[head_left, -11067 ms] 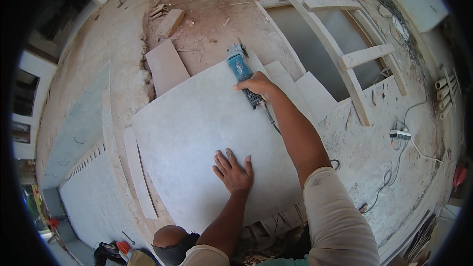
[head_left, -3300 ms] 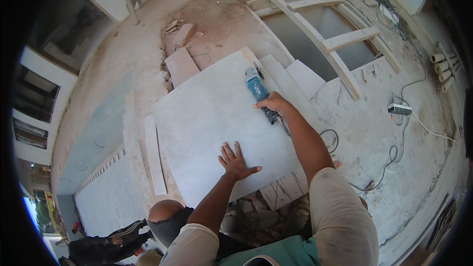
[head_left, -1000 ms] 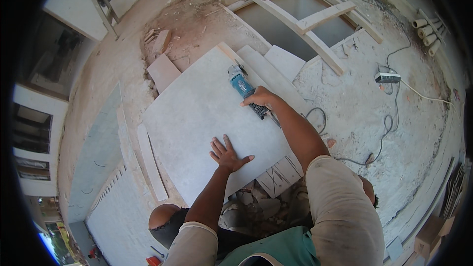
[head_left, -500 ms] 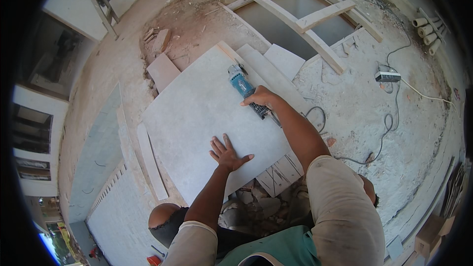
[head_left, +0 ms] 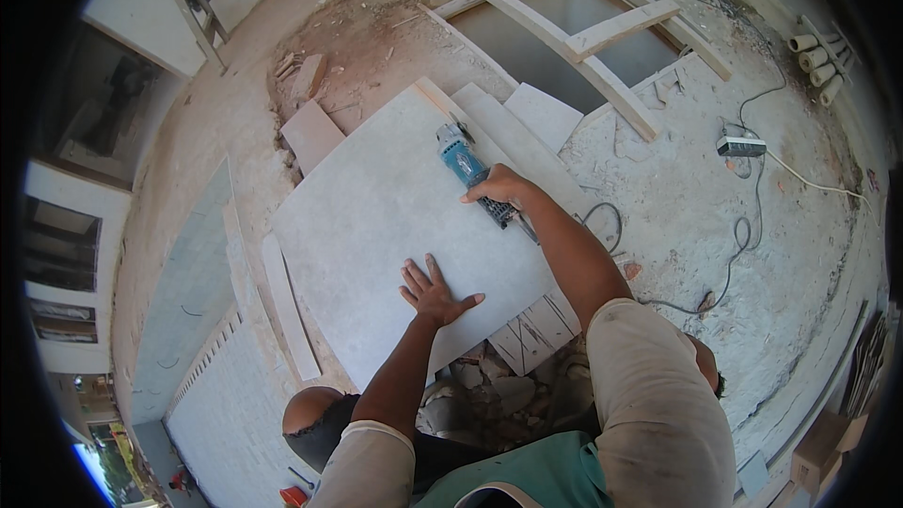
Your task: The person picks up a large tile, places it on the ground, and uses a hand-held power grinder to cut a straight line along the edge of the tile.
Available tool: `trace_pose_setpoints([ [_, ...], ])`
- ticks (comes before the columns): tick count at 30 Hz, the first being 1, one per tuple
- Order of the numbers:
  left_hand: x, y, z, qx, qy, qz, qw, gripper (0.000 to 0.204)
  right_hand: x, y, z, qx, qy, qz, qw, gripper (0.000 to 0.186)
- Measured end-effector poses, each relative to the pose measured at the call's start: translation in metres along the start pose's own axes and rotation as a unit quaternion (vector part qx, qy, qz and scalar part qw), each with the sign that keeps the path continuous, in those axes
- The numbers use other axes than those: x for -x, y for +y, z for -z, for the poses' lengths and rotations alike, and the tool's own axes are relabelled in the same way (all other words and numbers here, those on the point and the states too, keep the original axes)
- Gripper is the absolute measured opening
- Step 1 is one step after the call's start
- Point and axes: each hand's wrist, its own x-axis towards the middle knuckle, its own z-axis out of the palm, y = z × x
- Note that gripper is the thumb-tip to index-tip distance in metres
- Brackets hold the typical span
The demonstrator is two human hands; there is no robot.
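Note:
A large pale grey tile (head_left: 376,207) lies flat in front of me. My left hand (head_left: 435,295) presses on its near part, palm down with the fingers spread. Toward the tile's right edge, my right hand (head_left: 499,185) is wrapped round the body of a blue angle grinder (head_left: 461,156). The grinder's metal head and disc point away from me, at the far right edge of the tile. Its dark cord runs back under my right forearm; whether the disc spins I cannot tell.
Other tile pieces (head_left: 544,117) stick out beyond the far edge. Farther off, a wooden frame (head_left: 555,28) spans a pit. A power strip (head_left: 740,147) lies at right, with the dark cord (head_left: 701,309) looping over rough ground. Broken rubble (head_left: 513,393) lies between my knees. A narrow tile strip (head_left: 290,306) rests at left.

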Motion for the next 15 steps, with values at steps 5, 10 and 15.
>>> trace_pose_setpoints([
  [5,-0.0006,0.0001,-0.0007,-0.002,0.002,0.002,1.0,0.142,-0.0018,0.0033,-0.0009,-0.001,0.006,0.002,1.0,0.088],
  [10,-0.0002,0.0003,-0.0009,-0.001,0.005,0.004,1.0,0.142,0.0019,0.0043,-0.0004,-0.005,0.002,0.003,1.0,0.086],
  [15,-0.0004,0.0002,-0.0006,-0.003,0.007,0.003,1.0,0.142,0.0041,0.0053,0.0006,0.005,0.004,0.008,1.0,0.085],
])
